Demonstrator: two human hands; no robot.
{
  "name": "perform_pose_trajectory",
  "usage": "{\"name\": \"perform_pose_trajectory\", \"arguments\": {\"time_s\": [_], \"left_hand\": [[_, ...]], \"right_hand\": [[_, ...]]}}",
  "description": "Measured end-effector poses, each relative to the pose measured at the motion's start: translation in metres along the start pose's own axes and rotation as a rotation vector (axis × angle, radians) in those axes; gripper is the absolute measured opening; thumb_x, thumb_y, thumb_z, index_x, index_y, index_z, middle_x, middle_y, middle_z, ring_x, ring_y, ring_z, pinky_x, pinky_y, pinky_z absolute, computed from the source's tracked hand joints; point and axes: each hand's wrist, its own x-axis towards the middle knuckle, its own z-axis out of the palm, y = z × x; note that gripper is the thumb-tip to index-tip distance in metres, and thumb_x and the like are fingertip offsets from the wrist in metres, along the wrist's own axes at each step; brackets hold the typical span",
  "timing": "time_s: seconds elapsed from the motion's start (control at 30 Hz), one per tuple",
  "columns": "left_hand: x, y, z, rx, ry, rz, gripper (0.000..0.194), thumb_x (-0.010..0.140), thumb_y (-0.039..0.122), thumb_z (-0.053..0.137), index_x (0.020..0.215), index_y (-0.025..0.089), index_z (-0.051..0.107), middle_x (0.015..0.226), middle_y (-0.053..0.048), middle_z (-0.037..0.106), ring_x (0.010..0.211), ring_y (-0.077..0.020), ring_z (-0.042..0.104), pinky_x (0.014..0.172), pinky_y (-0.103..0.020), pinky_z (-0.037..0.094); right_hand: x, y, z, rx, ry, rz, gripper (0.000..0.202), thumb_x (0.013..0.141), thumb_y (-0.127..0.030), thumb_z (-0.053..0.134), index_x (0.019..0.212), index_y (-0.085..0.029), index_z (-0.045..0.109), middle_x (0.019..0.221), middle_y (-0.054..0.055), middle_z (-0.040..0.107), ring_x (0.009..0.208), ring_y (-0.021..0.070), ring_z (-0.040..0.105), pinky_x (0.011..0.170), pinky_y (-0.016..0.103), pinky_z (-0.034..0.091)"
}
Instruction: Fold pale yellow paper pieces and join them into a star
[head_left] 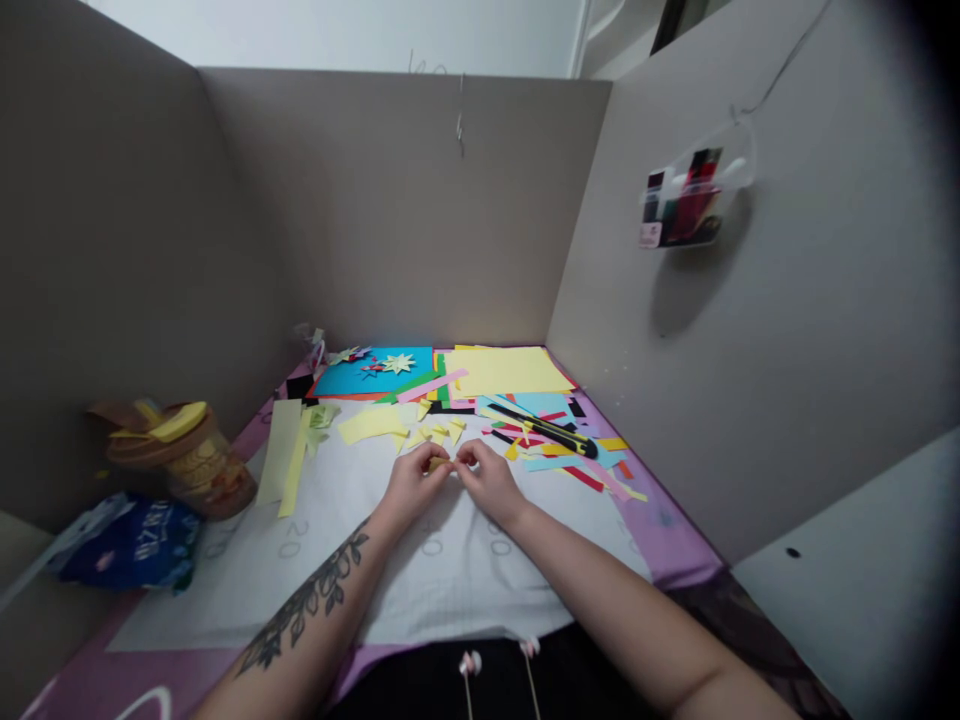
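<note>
My left hand [416, 478] and my right hand [486, 477] meet over the white sheet [300, 590], fingertips pinched together. Between them is a small yellow piece of paper [438, 463], mostly covered by the fingers. Just beyond my hands lie several small folded yellow paper pieces [437, 434]. A wider pale yellow strip [370, 424] rests to their left. Toward the back, a pale paper star flower [398, 363] sits on blue paper [416, 360].
A black and yellow utility knife [551, 432] lies among coloured paper strips [559, 463] at right. Yellow sheets [510, 368] are stacked at the back. A lidded cup [199, 460] and a blue packet [135, 545] stand at left. Grey partitions [405, 210] enclose the table.
</note>
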Motion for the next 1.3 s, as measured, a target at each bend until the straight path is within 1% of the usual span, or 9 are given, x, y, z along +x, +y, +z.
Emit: {"name": "perform_pose_trajectory", "arguments": {"time_s": [0.17,0.37,0.57,0.73,0.83,0.93,1.03,1.13,1.3], "left_hand": [[0.001,0.003,-0.003,-0.116,0.028,-0.106,0.011,0.071,0.026,0.063,0.074,0.016,0.06,0.066,0.002,0.058,0.057,-0.0107,0.049,0.053,-0.021,0.038],[0.001,0.005,-0.003,-0.22,0.014,-0.161,0.014,0.069,0.027,0.065,0.075,0.016,0.06,0.065,0.002,0.056,0.055,-0.0103,0.048,0.051,-0.02,0.036],[0.001,0.002,-0.004,-0.092,0.027,-0.089,0.014,0.074,0.026,0.058,0.083,0.016,0.063,0.058,0.004,0.05,0.053,-0.0109,0.044,0.051,-0.021,0.033],[-0.001,-0.003,-0.002,0.045,-0.033,0.025,0.015,0.076,0.021,0.055,0.088,0.018,0.064,0.064,0.003,0.055,0.058,-0.0115,0.047,0.057,-0.022,0.036],[0.0,-0.003,0.001,0.02,-0.02,0.002,0.023,0.075,0.021,0.056,0.098,0.018,0.061,0.064,0.004,0.053,0.058,-0.0116,0.048,0.057,-0.022,0.038],[0.002,-0.001,0.004,-0.086,-0.007,-0.045,0.032,0.073,0.022,0.059,0.105,0.017,0.056,0.068,0.003,0.054,0.062,-0.0121,0.051,0.057,-0.022,0.04],[0.003,0.0,0.004,-0.145,0.018,-0.078,0.032,0.073,0.021,0.059,0.104,0.016,0.053,0.064,0.005,0.052,0.056,-0.0107,0.05,0.053,-0.02,0.037],[0.002,-0.002,0.003,-0.094,0.023,-0.078,0.028,0.073,0.019,0.057,0.101,0.018,0.052,0.057,0.008,0.048,0.051,-0.01,0.046,0.05,-0.02,0.033],[-0.001,-0.007,0.006,-0.1,-0.032,-0.027,0.029,0.075,0.024,0.06,0.101,0.019,0.05,0.066,0.004,0.057,0.06,-0.0123,0.055,0.057,-0.022,0.041]], "right_hand": [[0.002,-0.002,-0.001,0.18,0.033,0.155,0.008,0.076,-0.019,0.054,0.082,-0.021,0.05,0.076,-0.001,0.057,0.071,0.015,0.056,0.068,0.027,0.045],[0.002,0.0,-0.001,0.284,0.053,0.206,0.016,0.073,-0.018,0.056,0.084,-0.022,0.046,0.071,-0.003,0.055,0.066,0.0146,0.055,0.063,0.027,0.045],[0.002,-0.003,-0.004,0.181,0.01,0.167,0.012,0.074,-0.016,0.052,0.084,-0.021,0.048,0.073,-0.003,0.055,0.067,0.0148,0.055,0.066,0.028,0.044],[0.002,-0.002,-0.002,0.097,-0.056,0.126,0.011,0.074,-0.014,0.05,0.083,-0.021,0.05,0.074,-0.003,0.055,0.069,0.0146,0.053,0.066,0.027,0.042],[0.002,0.0,0.0,0.146,-0.056,0.142,0.009,0.075,-0.014,0.048,0.082,-0.021,0.048,0.072,-0.003,0.051,0.066,0.0136,0.05,0.062,0.026,0.041],[0.002,0.005,0.004,0.226,0.009,0.176,0.01,0.077,-0.016,0.048,0.085,-0.021,0.047,0.074,-0.003,0.049,0.066,0.0131,0.049,0.063,0.025,0.042],[0.002,0.009,0.007,0.299,-0.002,0.209,0.013,0.077,-0.018,0.051,0.089,-0.021,0.047,0.074,-0.003,0.05,0.065,0.0131,0.051,0.062,0.025,0.044],[0.001,0.011,0.01,0.334,-0.041,0.236,0.02,0.075,-0.018,0.054,0.093,-0.021,0.046,0.072,-0.003,0.052,0.064,0.013,0.053,0.059,0.025,0.045],[0.001,0.009,0.011,0.404,-0.044,0.301,0.022,0.073,-0.018,0.054,0.094,-0.022,0.047,0.073,-0.003,0.055,0.063,0.0131,0.058,0.056,0.025,0.048]]}}
